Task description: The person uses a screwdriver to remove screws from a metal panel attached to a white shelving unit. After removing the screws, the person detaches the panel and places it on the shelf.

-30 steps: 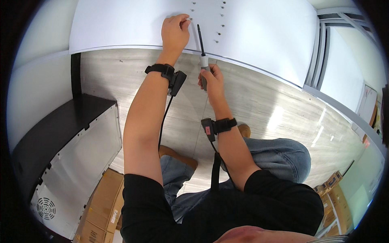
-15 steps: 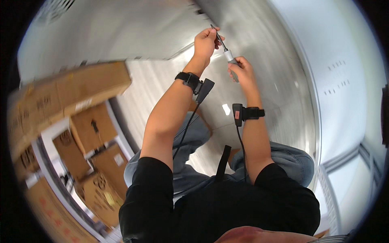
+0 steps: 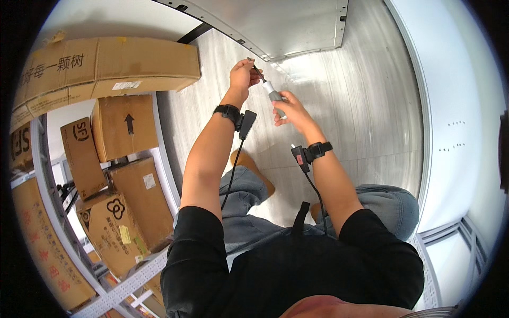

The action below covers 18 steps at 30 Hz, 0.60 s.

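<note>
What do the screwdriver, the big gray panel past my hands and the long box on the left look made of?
Screwdriver: thin, dark shaft, probably steel; smooth gray handle, likely plastic, though rubber is possible. Big gray panel: probably sheet metal, with a soft sheen and dark cutouts or clips along its edge. Long box: cardboard, matte brown with fold creases.

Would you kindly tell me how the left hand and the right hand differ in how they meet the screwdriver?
The right hand grips the screwdriver by its grey handle, while the left hand is at the tip end of its dark shaft. The left hand sits higher in the picture; the right hand sits lower and further right. Both are bare, each with a black strap at the wrist.
</note>
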Motion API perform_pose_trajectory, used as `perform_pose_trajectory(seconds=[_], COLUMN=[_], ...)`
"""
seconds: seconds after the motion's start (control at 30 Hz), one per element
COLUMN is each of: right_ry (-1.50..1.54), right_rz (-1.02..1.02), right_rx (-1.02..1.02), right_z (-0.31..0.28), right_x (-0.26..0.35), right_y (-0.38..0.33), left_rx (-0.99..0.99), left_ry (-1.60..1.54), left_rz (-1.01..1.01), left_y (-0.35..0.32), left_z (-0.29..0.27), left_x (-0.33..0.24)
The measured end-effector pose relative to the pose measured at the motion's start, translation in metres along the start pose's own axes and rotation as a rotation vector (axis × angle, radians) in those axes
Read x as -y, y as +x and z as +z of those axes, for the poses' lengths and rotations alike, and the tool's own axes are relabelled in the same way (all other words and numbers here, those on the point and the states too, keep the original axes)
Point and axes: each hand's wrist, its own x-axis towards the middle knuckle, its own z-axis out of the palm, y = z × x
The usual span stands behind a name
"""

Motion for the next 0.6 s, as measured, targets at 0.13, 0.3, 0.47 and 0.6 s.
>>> perform_pose_trajectory(seconds=[0.13,0.3,0.47,0.6], right_ry=[-0.007,0.024,0.091,0.165], right_rz=[-0.014,-0.064,-0.045,-0.068], right_rx=[-0.064,-0.158,-0.186,-0.230], right_z=[0.008,0.026,0.049,0.070], right_x=[-0.014,-0.011,-0.006,-0.005], right_y=[0.008,0.008,0.013,0.024], left_rx=[0.078,0.167,0.153,0.219], left_ry=[0.019,-0.028,-0.025,-0.006], left_rz=[-0.034,-0.049,-0.024,-0.027], left_y=[0.019,0.051,0.062,0.067], left_z=[-0.005,-0.016,-0.025,-0.032], left_x=[-0.003,-0.012,-0.008,-0.013])
